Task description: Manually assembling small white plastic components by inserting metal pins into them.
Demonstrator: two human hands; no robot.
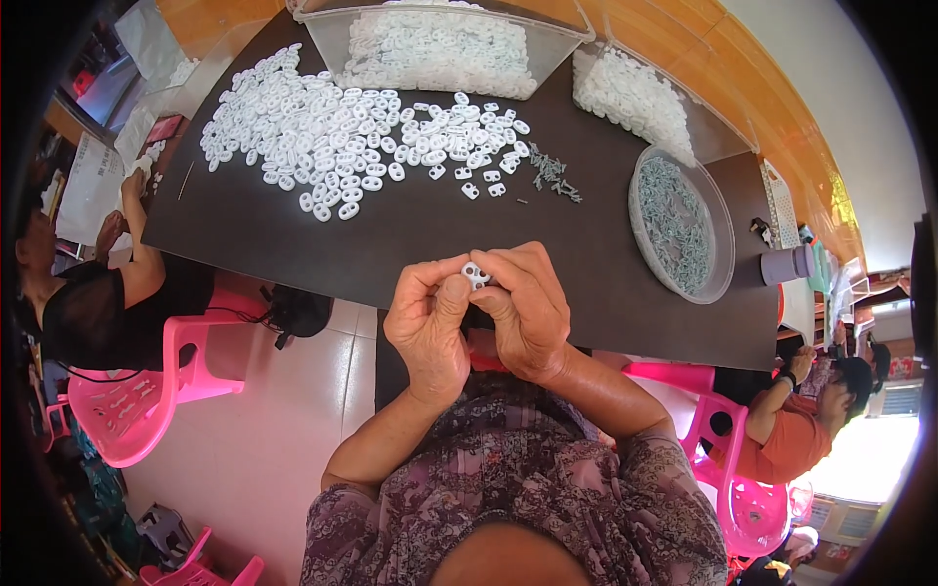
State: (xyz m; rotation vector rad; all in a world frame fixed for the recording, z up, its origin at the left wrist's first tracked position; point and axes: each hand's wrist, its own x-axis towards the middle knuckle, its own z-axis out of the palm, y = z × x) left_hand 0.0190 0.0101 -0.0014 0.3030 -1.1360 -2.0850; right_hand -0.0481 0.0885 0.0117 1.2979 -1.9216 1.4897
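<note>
Now, left hand (430,317) pinches a small white piece (475,274) between thumb and finger | right hand (528,313) pinches it too, from the other side | piece sits up between the fingertips, before the dark table (371,244) | beyond, a white heap (313,127) spreads, loose screws (555,174) just beside | round tub (720,220) of screws, right

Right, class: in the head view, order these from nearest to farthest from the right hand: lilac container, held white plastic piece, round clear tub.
1. Held white plastic piece: touching the right hand.
2. Round clear tub: right, on the table.
3. Lilac container: farther right.
</note>
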